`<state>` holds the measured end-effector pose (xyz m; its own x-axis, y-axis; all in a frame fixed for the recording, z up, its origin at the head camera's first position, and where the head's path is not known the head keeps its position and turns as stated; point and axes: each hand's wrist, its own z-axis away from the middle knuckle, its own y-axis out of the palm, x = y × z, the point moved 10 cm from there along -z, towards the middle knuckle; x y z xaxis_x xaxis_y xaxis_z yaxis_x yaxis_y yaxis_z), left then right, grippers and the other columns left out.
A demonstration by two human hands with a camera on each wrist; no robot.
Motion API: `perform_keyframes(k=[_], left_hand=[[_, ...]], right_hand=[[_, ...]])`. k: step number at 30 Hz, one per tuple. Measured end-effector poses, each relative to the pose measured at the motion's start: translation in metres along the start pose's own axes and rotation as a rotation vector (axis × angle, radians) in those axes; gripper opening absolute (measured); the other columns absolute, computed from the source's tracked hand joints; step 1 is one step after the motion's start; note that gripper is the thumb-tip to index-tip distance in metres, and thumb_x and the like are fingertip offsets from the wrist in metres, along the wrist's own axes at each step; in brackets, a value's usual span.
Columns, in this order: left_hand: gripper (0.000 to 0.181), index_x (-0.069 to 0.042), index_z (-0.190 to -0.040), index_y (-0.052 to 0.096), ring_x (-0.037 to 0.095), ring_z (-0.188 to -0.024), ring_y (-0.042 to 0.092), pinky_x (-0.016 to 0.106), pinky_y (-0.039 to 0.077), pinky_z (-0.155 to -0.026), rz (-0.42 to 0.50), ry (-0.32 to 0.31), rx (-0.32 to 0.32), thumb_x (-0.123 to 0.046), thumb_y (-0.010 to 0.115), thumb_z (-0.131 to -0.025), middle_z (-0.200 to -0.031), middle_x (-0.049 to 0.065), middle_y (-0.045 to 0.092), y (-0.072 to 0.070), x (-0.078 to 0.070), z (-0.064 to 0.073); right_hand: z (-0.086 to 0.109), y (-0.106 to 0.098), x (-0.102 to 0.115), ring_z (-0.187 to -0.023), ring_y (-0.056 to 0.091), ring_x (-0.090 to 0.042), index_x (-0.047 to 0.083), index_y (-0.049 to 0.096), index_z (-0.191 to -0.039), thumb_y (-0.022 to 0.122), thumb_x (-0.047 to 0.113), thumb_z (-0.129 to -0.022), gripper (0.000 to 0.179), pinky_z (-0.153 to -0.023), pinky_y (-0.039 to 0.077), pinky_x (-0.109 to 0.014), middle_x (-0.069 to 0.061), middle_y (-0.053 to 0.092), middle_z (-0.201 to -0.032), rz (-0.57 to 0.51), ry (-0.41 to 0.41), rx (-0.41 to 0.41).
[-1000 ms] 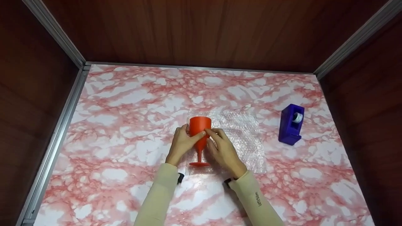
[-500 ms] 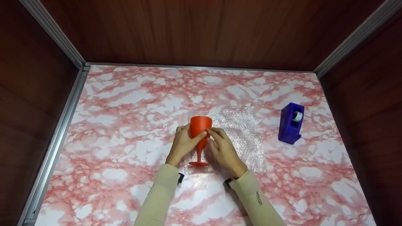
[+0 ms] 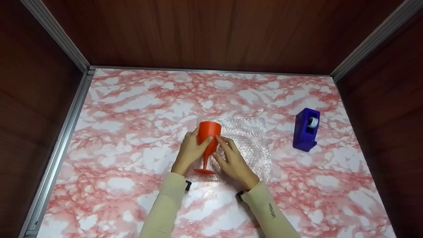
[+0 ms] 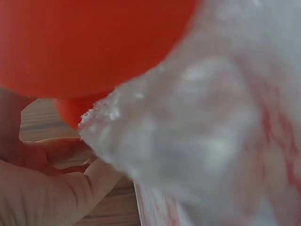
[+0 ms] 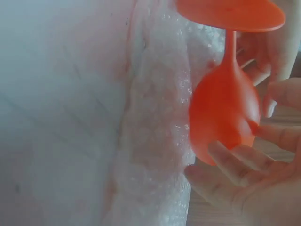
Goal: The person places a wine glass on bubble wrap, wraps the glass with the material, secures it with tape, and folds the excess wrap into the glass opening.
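Observation:
An orange-red plastic goblet (image 3: 209, 129) leans slightly over a sheet of bubble wrap (image 3: 254, 142), its foot toward the person. My left hand (image 3: 189, 151) grips the bowl from the left, thumb across its front. From the right, my right hand (image 3: 233, 162) touches the bowl with its fingertips; the right wrist view shows those fingers spread and fairly straight beside the goblet (image 5: 218, 106). In the left wrist view a raised edge of bubble wrap (image 4: 174, 127) stands close to the goblet (image 4: 89, 42) and hides part of it.
A purple tape dispenser (image 3: 302, 132) with a roll of clear tape stands on the right of the red-and-white marbled table (image 3: 148, 96). Dark wood panels (image 3: 205, 33) with metal edging close off the back and both sides.
The goblet has tilted, its foot shifting left, and the left hand has moved slightly left with it. The right fingers have spread apart. The bubble wrap's right edge has moved a little left.

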<state>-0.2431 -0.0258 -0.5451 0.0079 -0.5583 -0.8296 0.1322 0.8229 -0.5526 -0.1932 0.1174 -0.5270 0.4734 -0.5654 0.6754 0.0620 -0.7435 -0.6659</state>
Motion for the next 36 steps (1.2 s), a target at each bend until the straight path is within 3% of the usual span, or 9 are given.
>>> perform_keyframes(k=[5,9,13,16,22,31,36], left_hand=[[0.073,-0.001,-0.152,0.039,0.034,-0.104,0.060,0.049,0.051,-0.089,-0.016,-0.003,-0.003,-0.044,0.062,-0.098,-0.128,0.024,0.053,0.000,-0.004,0.003],[0.064,0.001,-0.149,0.044,0.034,-0.105,0.059,0.049,0.050,-0.090,-0.017,0.021,-0.044,-0.037,0.060,-0.100,-0.124,0.022,0.056,-0.003,-0.008,0.005],[0.045,0.006,-0.138,0.054,0.035,-0.107,0.061,0.048,0.048,-0.093,0.010,0.070,-0.115,-0.021,0.052,-0.103,-0.118,0.022,0.063,-0.010,-0.011,0.006],[0.037,0.008,-0.134,0.057,0.033,-0.101,0.064,0.045,0.050,-0.091,0.043,0.091,-0.132,-0.007,0.048,-0.102,-0.117,0.021,0.065,-0.013,-0.011,0.006],[0.040,0.004,-0.133,0.060,0.026,-0.088,0.063,0.039,0.052,-0.083,0.042,0.139,-0.136,0.009,0.051,-0.094,-0.114,0.018,0.067,-0.014,-0.011,0.007],[0.046,0.000,-0.133,0.062,0.020,-0.088,0.068,0.031,0.056,-0.073,0.154,0.115,-0.146,0.009,0.063,-0.088,-0.116,0.015,0.066,-0.010,-0.004,0.008],[0.047,-0.002,-0.134,0.062,0.020,-0.091,0.068,0.028,0.056,-0.071,0.220,0.124,-0.114,0.007,0.064,-0.089,-0.116,0.014,0.062,-0.006,-0.003,0.006]], right_hand=[[0.001,0.003,-0.005,-0.108,0.060,-0.029,0.002,0.035,-0.154,0.063,0.024,-0.100,0.065,-0.093,0.050,-0.040,-0.016,0.043,-0.146,-0.017,0.020,0.045],[0.001,0.004,-0.007,-0.104,0.062,-0.028,0.004,0.033,-0.155,0.062,0.025,-0.100,0.066,-0.088,0.052,-0.038,-0.014,0.043,-0.147,-0.034,0.031,0.065],[0.001,0.003,-0.011,-0.101,0.064,-0.025,0.005,0.030,-0.156,0.062,0.023,-0.100,0.067,-0.088,0.053,-0.038,-0.013,0.043,-0.148,-0.042,0.062,0.081],[0.002,0.003,-0.015,-0.099,0.064,-0.020,0.010,0.027,-0.158,0.061,0.026,-0.101,0.069,-0.087,0.053,-0.037,-0.012,0.042,-0.150,-0.047,0.101,0.102],[0.004,0.004,-0.017,-0.094,0.065,-0.013,0.014,0.026,-0.160,0.058,0.032,-0.102,0.068,-0.080,0.055,-0.032,-0.012,0.039,-0.152,-0.077,0.123,0.119],[0.002,-0.004,-0.017,-0.095,0.063,-0.020,0.008,0.036,-0.155,0.058,0.024,-0.103,0.059,-0.084,0.054,-0.039,-0.017,0.047,-0.141,-0.049,0.104,0.073],[0.001,-0.008,-0.016,-0.102,0.062,-0.029,0.002,0.038,-0.152,0.058,0.022,-0.103,0.057,-0.087,0.054,-0.043,-0.019,0.044,-0.143,-0.060,0.086,0.047]])
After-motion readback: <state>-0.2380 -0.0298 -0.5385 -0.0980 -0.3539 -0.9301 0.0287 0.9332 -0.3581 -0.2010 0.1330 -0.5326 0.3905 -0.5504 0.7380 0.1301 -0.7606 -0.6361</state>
